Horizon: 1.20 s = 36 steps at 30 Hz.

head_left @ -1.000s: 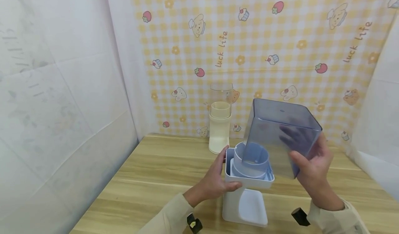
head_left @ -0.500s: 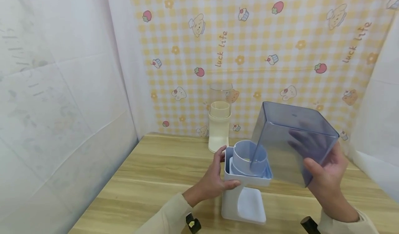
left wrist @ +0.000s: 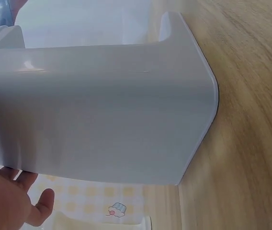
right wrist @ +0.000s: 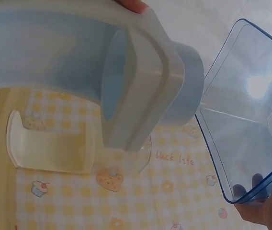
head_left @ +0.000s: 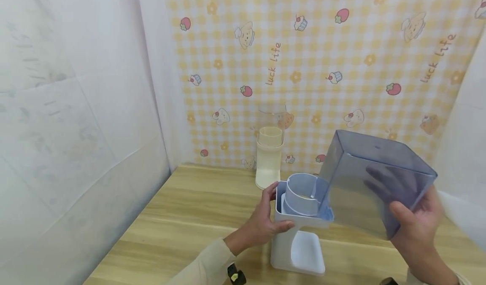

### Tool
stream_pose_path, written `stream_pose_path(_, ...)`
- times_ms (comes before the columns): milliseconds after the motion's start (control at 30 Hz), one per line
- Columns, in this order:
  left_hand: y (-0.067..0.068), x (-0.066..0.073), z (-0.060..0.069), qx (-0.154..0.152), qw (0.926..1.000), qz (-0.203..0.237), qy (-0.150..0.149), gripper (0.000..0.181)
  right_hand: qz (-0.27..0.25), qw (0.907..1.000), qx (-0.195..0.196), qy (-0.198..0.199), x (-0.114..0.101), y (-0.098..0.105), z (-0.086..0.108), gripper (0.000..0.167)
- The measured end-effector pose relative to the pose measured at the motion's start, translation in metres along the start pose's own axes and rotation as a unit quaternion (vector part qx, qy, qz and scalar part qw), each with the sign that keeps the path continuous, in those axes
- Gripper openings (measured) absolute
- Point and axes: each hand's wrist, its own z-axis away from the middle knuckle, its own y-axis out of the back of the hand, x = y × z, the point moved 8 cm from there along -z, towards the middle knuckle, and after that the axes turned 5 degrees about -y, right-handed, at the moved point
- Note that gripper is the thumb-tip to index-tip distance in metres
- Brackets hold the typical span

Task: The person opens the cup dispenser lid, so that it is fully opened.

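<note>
A white stand (head_left: 282,251) with a square tray-like top and a pale blue cylinder (head_left: 301,198) inside it stands upright on the table. My left hand (head_left: 261,221) grips the left side of its top, thumb in front, fingers behind. My right hand (head_left: 419,226) holds a clear blue-grey square container (head_left: 364,192) by its rim, tilted. Fingers show through its wall. One lower corner of the container overlaps the right edge of the stand's top in the head view; whether they touch I cannot tell. In the right wrist view, the container (right wrist: 246,110) has its open side towards the camera.
A cream stand (head_left: 268,162) with a clear cylindrical top stands at the back of the wooden table (head_left: 182,217). Behind it hangs a yellow checked cloth (head_left: 303,57). White sheeting (head_left: 87,116) covers the left side.
My right hand has moved the clear container to the right and slightly down, away from over the blue cylinder. My left hand stays on the white stand.
</note>
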Motion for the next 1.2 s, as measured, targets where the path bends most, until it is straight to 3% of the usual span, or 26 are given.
stream_pose_path(300,0.003,-0.001,-0.002,-0.005,0.9994,-0.033,0.0,0.091,0.031,0.9994,-0.007,0.014,-0.01,-0.004,-0.001,0.066)
stream_pose_path(500,0.016,0.005,-0.006,0.031,0.9957,-0.083,-0.026,0.08,0.033,0.9992,-0.012,0.017,-0.01,-0.006,0.0,0.065)
stream_pose_path(700,0.025,0.006,-0.006,0.062,0.9917,-0.109,-0.03,0.073,0.047,0.9988,-0.007,0.014,-0.008,-0.004,0.001,0.068)
stream_pose_path(900,0.031,0.01,-0.006,0.092,0.9857,-0.124,-0.068,0.068,0.045,0.9989,-0.005,0.014,-0.011,-0.005,0.002,0.067)
stream_pose_path(1067,0.032,0.007,-0.007,0.109,0.9823,-0.126,-0.087,0.063,0.042,0.9987,-0.02,0.022,-0.021,-0.01,0.002,0.066)
stream_pose_path(1200,0.034,0.005,-0.013,0.139,0.9742,-0.146,-0.102,0.057,0.037,0.9983,-0.042,0.015,-0.023,-0.012,0.001,0.066)
